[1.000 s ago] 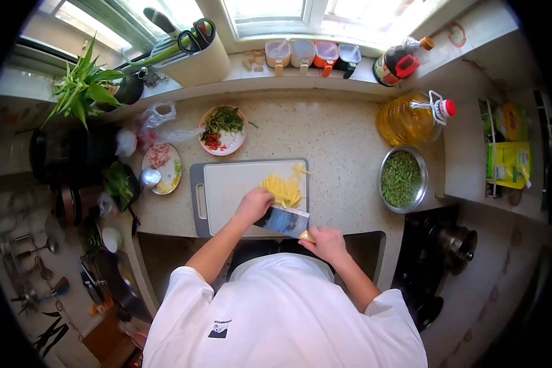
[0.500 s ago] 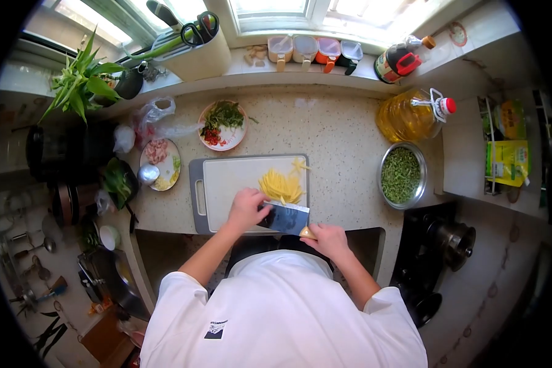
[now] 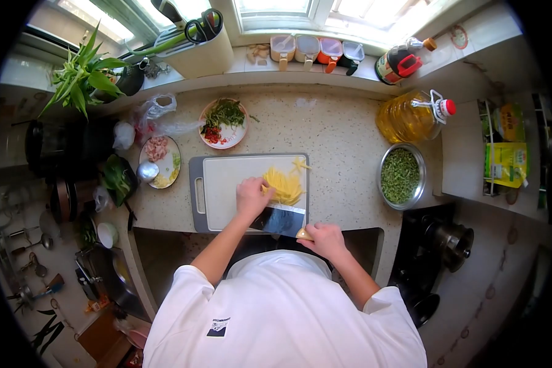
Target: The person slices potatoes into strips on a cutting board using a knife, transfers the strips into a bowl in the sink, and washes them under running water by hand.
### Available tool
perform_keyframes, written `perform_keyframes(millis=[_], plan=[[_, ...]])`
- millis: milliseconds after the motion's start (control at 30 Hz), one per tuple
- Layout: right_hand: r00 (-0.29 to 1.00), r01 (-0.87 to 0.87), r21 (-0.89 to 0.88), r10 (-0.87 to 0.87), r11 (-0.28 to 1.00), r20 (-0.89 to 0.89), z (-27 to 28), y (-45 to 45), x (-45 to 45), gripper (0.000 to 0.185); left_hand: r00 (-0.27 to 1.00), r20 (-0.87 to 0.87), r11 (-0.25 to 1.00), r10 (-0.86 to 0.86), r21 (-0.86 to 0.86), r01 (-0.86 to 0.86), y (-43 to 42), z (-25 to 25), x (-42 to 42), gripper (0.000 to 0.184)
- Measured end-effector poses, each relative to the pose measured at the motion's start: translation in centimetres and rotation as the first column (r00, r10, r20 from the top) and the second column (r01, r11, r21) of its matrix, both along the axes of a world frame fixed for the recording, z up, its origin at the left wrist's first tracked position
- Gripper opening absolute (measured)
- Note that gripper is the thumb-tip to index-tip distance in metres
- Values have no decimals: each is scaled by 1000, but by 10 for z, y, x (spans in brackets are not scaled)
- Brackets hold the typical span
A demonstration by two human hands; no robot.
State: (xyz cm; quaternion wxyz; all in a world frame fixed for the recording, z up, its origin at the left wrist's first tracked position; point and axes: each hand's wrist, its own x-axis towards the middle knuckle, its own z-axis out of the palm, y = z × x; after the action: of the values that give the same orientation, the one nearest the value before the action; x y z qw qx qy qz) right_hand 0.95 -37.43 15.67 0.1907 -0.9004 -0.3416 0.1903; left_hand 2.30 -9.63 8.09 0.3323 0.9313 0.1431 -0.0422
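A pile of thin yellow strips, which look like cut potato (image 3: 284, 186), lies on the right half of the white and grey cutting board (image 3: 227, 175). At the pile's left edge, my left hand (image 3: 253, 197) has its fingers curled in on some of the strips. My right hand (image 3: 326, 240) is wrapped round the wooden handle of a cleaver (image 3: 280, 219). Its broad dark blade lies low over the board's front edge, just below the pile and beside my left wrist. A few loose strips sit at the board's upper right corner.
Left of the board is a plate of chopped meat (image 3: 156, 149) with a spoon. Behind stands a plate of greens and red pepper (image 3: 230, 132). A metal bowl of chopped greens (image 3: 401, 176) and an oil jug (image 3: 408, 116) are right; a stove (image 3: 420, 264) is lower right.
My left hand has moved from the cleaver blade up and forward to the left side of the strips. The cleaver has shifted slightly left in my right hand.
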Motion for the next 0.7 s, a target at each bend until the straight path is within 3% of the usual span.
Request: perform_keyframes(millis=[133,333,467,567,700], plan=[[997,64,-25,-65,998,-52,6,-2,-1,38,956,31,939,293,-198,-282,41,-6,-11,18],[966,205,-38,-208,978,-152,-1,3,-4,38,784,-119,665,609,-462,-587,87,-24,-65,15],[971,207,3,-205,978,-124,-8,21,-6,37,909,183,925,374,-144,-351,65,30,-74,17],[987,136,-38,-139,990,-86,-8,34,-4,38,978,171,993,120,-37,-115,44,51,-66,26],[997,70,-16,-71,997,-41,-7,43,-7,38,998,58,999,-27,28,26,29,40,-52,33]])
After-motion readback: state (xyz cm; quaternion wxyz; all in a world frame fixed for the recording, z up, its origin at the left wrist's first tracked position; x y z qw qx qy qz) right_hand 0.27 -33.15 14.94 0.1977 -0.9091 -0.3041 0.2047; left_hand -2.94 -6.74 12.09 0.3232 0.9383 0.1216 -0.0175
